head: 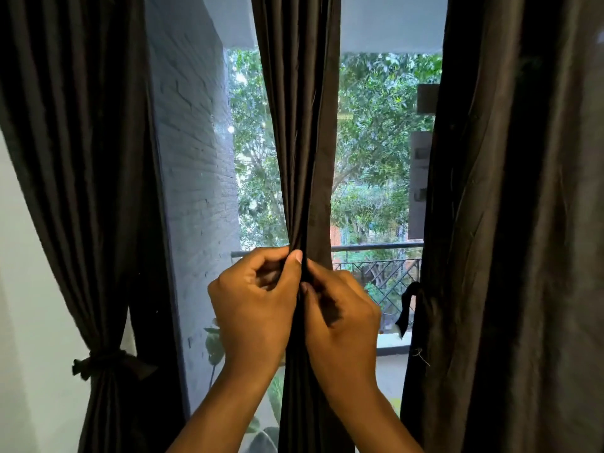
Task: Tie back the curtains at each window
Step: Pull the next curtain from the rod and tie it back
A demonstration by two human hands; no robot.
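Left curtain (81,191): done — bunched and cinched low by a knotted tie (98,362), near the window's left edge.
Middle curtain (300,142): in hand; gathered into a narrow column at the centre of the window (376,142), not yet bound as far as visible.
Left hand (255,302): fingers curled, thumb and fingers pinching the gathered folds from the left.
Right hand (340,308): fingers curled round the same folds from the right, just below the left thumb, touching the other hand.
Middle tie: cannot tell whether a band lies between the fingers — hidden.
Right curtain (506,223): hanging fairly loose along the window's right edge; dark strap (407,308) dangling at its inner edge, apparently not wrapped round.
Progress: judged about a third complete; middle and right curtains left to secure.
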